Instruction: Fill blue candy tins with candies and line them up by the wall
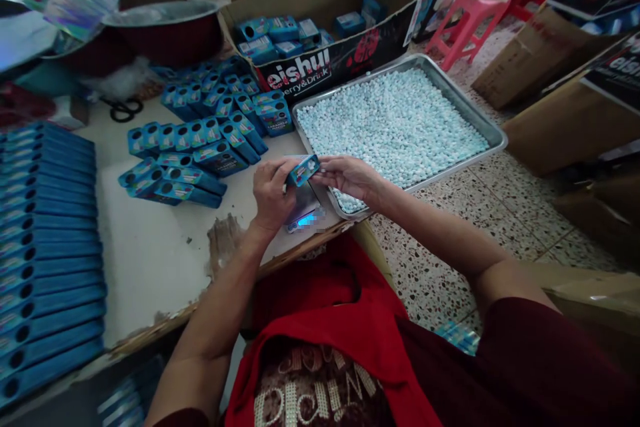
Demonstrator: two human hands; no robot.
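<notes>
My left hand (273, 192) is closed around a small blue candy box (302, 171), tilted with its round opening toward the right. Something pale shows in that opening. Right beside it, the fingertips of my right hand (353, 177) are drawn together at the box's end; what they hold, if anything, is hidden. Below both hands a small digital scale (303, 217) lies at the table edge with its display lit blue. Small pale blue candies (390, 123) fill a metal tray (500, 140) just beyond my right hand.
Several upright blue boxes (200, 133) crowd the table (150, 240), with a long row of blue boxes (50, 247) at left. Behind stands an open carton (345, 53) holding more boxes. Black scissors (123, 109) lie at back left. A pink stool (465, 20) stands on the floor.
</notes>
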